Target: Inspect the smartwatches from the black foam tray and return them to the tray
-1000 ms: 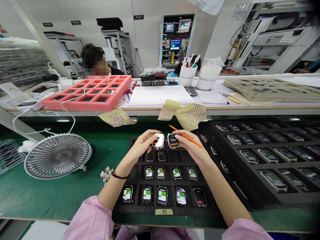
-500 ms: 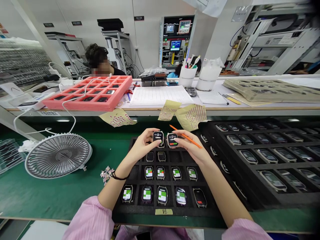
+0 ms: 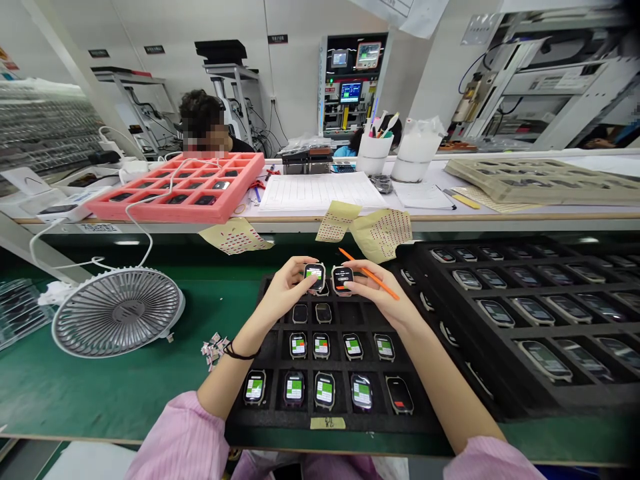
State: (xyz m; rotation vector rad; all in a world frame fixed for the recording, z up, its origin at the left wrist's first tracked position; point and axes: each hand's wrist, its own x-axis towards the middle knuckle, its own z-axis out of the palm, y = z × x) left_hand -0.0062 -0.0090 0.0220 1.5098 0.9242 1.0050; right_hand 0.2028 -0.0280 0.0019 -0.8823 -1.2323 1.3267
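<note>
My left hand (image 3: pixel 289 288) grips a smartwatch with a green and white screen (image 3: pixel 314 272), its thumb on the glass. Close beside it, my right hand (image 3: pixel 376 290) holds a second smartwatch with a dark screen (image 3: pixel 341 275), thumb near its lower edge. An orange stick like a pen (image 3: pixel 373 275) also lies across the right hand's fingers. Both hands are above the far end of a black foam tray (image 3: pixel 367 417). In its slots sit several strapless watches, many with green and white screens, such as one near the front (image 3: pixel 325 391).
At the right stands another black tray (image 3: pixel 500 400) full of watches. A grey fan (image 3: pixel 117 312) rests on the green mat at the left. Beyond, a shelf carries a pink foam tray (image 3: pixel 215 212), paper sheets (image 3: pixel 320 190) and a white pen cup (image 3: pixel 374 150). A co-worker (image 3: pixel 203 123) sits behind it.
The left watch's screen has turned from dark with text to green and white. The left thumb has shifted up its glass. Both watches have moved slightly left.
</note>
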